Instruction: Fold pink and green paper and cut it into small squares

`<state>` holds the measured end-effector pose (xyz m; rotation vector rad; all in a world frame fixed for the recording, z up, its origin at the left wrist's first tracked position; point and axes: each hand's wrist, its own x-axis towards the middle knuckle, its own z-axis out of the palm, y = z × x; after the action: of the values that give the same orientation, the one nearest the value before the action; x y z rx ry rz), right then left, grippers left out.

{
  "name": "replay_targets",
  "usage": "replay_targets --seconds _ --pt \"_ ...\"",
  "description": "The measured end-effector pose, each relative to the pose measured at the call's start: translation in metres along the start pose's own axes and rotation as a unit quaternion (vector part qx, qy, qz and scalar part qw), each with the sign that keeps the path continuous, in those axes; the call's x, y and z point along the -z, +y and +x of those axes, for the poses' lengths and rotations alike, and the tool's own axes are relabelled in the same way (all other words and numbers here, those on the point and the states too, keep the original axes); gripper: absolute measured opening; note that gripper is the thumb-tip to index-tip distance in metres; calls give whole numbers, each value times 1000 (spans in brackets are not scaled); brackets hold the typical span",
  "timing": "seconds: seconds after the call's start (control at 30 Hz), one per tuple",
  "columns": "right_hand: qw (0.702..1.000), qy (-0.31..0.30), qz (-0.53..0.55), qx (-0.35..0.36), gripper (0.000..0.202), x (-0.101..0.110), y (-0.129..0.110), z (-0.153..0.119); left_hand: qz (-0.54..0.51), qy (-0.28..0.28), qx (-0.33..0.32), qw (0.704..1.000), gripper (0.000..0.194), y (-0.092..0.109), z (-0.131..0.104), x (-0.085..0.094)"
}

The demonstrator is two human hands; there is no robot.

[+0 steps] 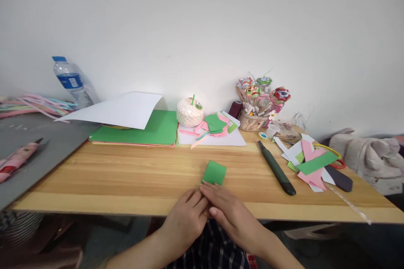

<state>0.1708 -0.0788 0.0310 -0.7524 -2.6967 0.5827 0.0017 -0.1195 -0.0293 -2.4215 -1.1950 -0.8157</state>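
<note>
At the front edge of the table my left hand (188, 214) and my right hand (232, 214) lie against each other. The fingers of my right hand are stretched out and rest over those of my left. My left fingers lie together, loosely bent, and their tips are covered by my right hand. A small piece of green paper (214, 171), folded or curled over, lies just beyond my fingertips. The right fingertips reach its near edge; whether they press on it I cannot tell. A dark green utility knife (277, 169) lies to the right.
Paper strips (315, 162) and scissors (337, 157) sit at the right. Behind are green paper sheets (158, 128), a white sheet (123, 109), a foam-netted fruit (190, 113), paper scraps (217, 124) and a flower basket (252, 119). A bottle (71, 82) and pink glue gun (19, 157) are left.
</note>
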Motion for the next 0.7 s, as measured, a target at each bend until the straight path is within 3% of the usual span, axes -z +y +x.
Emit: replay_targets --seconds 0.1,0.2,0.43,0.7 --pt "998 -62 15 -12 53 2 2 7 3 24 11 1000 22 1 1 -3" --pt "994 -91 -44 -37 58 4 15 13 -1 28 9 1000 20 0 1 -2" --pt "987 -79 -111 -87 55 15 49 25 8 -43 -16 999 28 -3 -1 3" --pt "979 -64 -159 -108 51 24 62 26 11 -12 0 1000 26 -1 -3 1"
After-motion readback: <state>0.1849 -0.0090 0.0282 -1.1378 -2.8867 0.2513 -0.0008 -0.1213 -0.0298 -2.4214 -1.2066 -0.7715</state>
